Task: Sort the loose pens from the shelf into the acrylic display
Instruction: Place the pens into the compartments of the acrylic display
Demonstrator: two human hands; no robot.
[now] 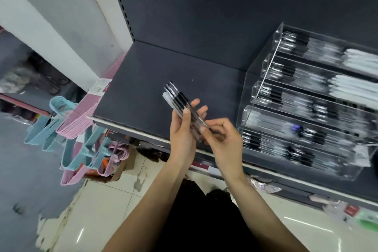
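I see the left hand (184, 129) gripping a bundle of pens (180, 104) above the dark shelf (143, 80); the right hand (223, 137) pinches one pen's tip, beside the acrylic display (266, 71).

Both bare forearms are extending forward, converging at the hands. The left hand (182, 129) is gripping a bundle of clear-barrelled, black-capped pens (182, 106), thumb across it. The right hand (223, 139) is pinching the bundle's lower end.

The acrylic display (306, 108) stands on the shelf (163, 80), right of the pens (180, 102).
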